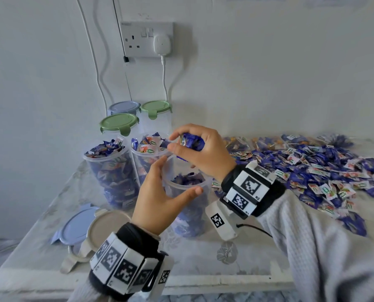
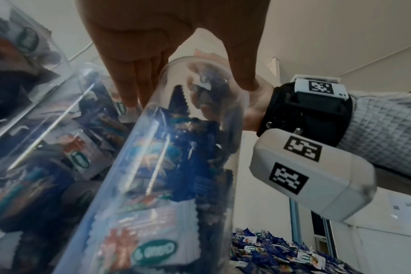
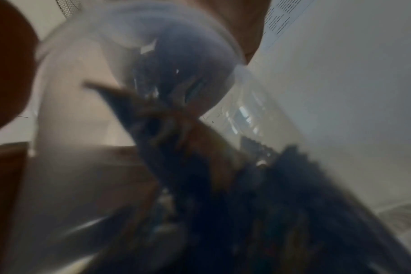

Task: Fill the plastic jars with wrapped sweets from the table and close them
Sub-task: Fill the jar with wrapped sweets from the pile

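A clear plastic jar (image 1: 189, 216) stands open near the table's front, partly filled with blue-wrapped sweets. My left hand (image 1: 180, 174) holds it at the rim, thumb on the near side and fingers on the far left side. In the left wrist view the left hand (image 2: 188, 89) spans the jar (image 2: 157, 166). Just above the jar's mouth my right hand (image 1: 177, 141) grips a bunch of blue wrapped sweets (image 1: 192, 141). The right wrist view is blurred; it shows the jar's wall (image 3: 153, 64) and dark sweets (image 3: 235, 194).
Two open jars (image 1: 112, 171) (image 1: 148, 149) brimming with sweets stand just behind. Three closed jars, two with a green lid (image 1: 119, 124) and one blue-lidded, line the wall. A blue lid (image 1: 77, 225) and a beige lid (image 1: 104, 227) lie front left. A wide pile of sweets (image 1: 312, 168) covers the table's right side.
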`<action>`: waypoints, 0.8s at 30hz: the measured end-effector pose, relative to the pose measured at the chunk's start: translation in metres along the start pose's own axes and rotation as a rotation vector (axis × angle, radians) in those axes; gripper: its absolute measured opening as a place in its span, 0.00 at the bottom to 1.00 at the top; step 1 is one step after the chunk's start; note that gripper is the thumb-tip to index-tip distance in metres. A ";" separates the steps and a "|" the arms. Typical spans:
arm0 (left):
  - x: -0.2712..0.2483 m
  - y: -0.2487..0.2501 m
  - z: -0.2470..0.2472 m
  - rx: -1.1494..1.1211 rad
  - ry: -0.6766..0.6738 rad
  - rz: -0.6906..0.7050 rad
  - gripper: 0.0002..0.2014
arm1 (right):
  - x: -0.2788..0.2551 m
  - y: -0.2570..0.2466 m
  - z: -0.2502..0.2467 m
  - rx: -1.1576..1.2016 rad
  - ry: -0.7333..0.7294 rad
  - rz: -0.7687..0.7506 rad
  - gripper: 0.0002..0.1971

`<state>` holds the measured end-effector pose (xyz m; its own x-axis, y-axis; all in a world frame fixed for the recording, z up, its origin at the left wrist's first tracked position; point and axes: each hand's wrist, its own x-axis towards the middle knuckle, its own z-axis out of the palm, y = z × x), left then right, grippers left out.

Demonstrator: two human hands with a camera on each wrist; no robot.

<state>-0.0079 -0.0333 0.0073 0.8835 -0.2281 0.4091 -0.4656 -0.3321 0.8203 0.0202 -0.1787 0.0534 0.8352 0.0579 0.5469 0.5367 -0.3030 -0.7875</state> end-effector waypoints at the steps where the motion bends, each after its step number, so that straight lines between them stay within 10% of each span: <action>1: 0.000 0.000 0.000 0.000 -0.002 -0.002 0.49 | 0.000 0.000 -0.001 0.010 0.016 0.004 0.04; 16: 0.000 0.000 0.003 -0.027 0.006 -0.008 0.41 | -0.017 0.013 -0.013 0.126 -0.287 0.043 0.38; 24: -0.002 0.032 0.012 0.344 0.034 0.026 0.46 | -0.030 0.028 -0.052 0.214 -0.203 0.026 0.28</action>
<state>-0.0258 -0.0547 0.0280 0.8697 -0.2114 0.4460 -0.4726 -0.6175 0.6288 0.0041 -0.2386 0.0296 0.8443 0.2482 0.4749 0.5100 -0.1004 -0.8543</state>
